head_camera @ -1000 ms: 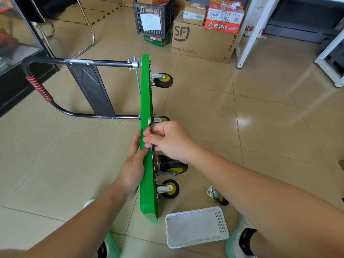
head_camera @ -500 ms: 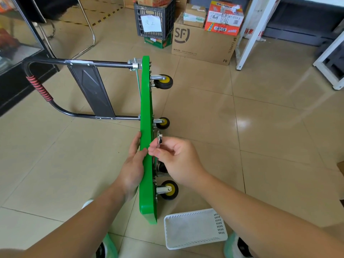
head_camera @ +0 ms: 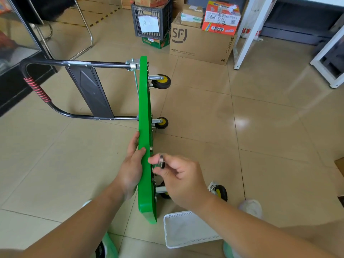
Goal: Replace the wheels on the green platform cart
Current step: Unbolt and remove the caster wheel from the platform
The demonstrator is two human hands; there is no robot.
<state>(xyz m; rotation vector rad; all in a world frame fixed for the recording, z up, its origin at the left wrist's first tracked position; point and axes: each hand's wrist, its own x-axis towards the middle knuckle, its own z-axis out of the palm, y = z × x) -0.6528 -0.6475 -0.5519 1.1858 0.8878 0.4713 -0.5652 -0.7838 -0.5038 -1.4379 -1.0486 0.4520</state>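
The green platform cart (head_camera: 144, 112) stands on its side edge on the floor, its black handle (head_camera: 35, 86) folded out to the left. Two black-and-yellow wheels (head_camera: 161, 81) (head_camera: 162, 123) stick out to the right at its far end. A third wheel (head_camera: 164, 190) near me is partly hidden behind my right hand. My left hand (head_camera: 131, 168) grips the deck's upper edge. My right hand (head_camera: 178, 175) pinches a small dark metal tool (head_camera: 162, 162) just right of the deck's underside. A loose wheel (head_camera: 220, 191) lies on the floor to the right.
A white plastic basket (head_camera: 184, 229) sits on the tiles by my feet. Cardboard boxes (head_camera: 201, 41) and a black crate (head_camera: 151, 19) stand at the back. White table legs (head_camera: 247, 32) are at the right, a chair frame and glass cabinet at the left.
My right hand has moved down along the deck toward me and a little away from it, carrying the small tool. The loose wheel shows again. My left hand keeps its grip.
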